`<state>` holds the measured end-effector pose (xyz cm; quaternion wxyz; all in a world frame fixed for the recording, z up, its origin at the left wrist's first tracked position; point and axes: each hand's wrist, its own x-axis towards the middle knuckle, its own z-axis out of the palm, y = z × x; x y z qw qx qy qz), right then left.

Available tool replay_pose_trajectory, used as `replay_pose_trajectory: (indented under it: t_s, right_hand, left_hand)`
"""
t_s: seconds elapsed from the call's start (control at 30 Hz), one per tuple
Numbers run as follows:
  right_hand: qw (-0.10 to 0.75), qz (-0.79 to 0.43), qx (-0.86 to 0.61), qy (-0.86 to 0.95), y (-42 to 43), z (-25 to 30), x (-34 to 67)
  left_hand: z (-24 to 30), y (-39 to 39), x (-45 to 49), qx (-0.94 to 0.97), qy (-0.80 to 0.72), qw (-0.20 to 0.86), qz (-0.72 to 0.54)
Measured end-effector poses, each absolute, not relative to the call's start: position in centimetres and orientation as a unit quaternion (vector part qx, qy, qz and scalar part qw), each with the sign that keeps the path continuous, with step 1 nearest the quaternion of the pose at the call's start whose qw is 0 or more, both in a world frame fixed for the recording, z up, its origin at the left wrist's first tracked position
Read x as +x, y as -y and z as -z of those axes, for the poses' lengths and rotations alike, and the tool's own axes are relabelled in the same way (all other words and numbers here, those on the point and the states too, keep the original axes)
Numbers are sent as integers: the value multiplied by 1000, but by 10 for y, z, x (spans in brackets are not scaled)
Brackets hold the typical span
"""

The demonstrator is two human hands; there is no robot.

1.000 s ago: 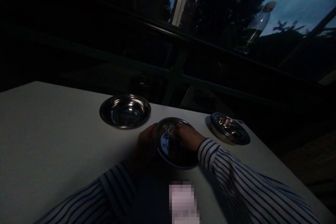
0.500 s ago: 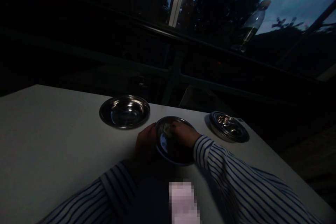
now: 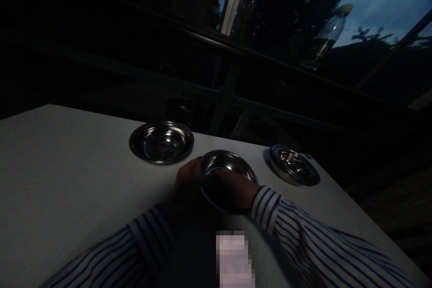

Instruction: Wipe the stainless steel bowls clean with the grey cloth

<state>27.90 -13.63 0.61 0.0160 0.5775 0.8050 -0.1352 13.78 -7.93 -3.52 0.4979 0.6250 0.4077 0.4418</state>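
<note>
A shiny round steel plate [image 3: 228, 158] is tilted toward me at the middle of the table's far side. My left hand [image 3: 188, 179] is closed on its left rim, the thumb over the edge. Inside the plate, my right hand [image 3: 234, 186] presses low against the inner surface with its fingers closed. A pale crumpled cloth showed under those fingers a moment earlier; the hand and shadow hide it now. Another steel plate [image 3: 162, 143] lies to the left, near the table's back edge. To the right sits a small stack of steel plates [image 3: 294, 165].
The white table [image 3: 84, 166] has its back edge just beyond the plates. A pixelated pinkish patch [image 3: 234, 258] covers something at the near side. Behind, a bottle with a yellow cap [image 3: 330, 33] stands by the window. The room is dark.
My right hand has moved down and toward me inside the plate, baring its upper inner surface. The pale cloth is no longer visible. My left hand keeps its hold on the rim.
</note>
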Motion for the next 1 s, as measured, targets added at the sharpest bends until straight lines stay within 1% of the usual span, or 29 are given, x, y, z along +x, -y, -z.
replay_pose_trajectory:
  t_s: [0.1,0.3,0.4,0.6,0.7,0.87,1.0]
  right_hand:
    - [63,61,592,-801,121,-11,283]
    - [112,22,634,-765,121,-22,302]
    - [122,18,635,-763,121,-23,299]
    - [100,29,582,-806,116,-15,283]
    - [67,60,551,-830,119,-14,288]
    - [21,87,601,-794,116,-9,296]
    - [-14,136,581,-802,120,2,284]
  left_hand:
    - [35,78,136,630,-408,489,-444]
    - [36,78,136,630,-391,513,-433]
    - [34,78,137,628,-381,524,-431]
    - [32,74,135,610,-422,494,-454]
    - [32,74,135,617,-414,496,-450]
    - [30,74,134,631,-419,491,-431]
    - [29,72,133,633,-441,460,-440]
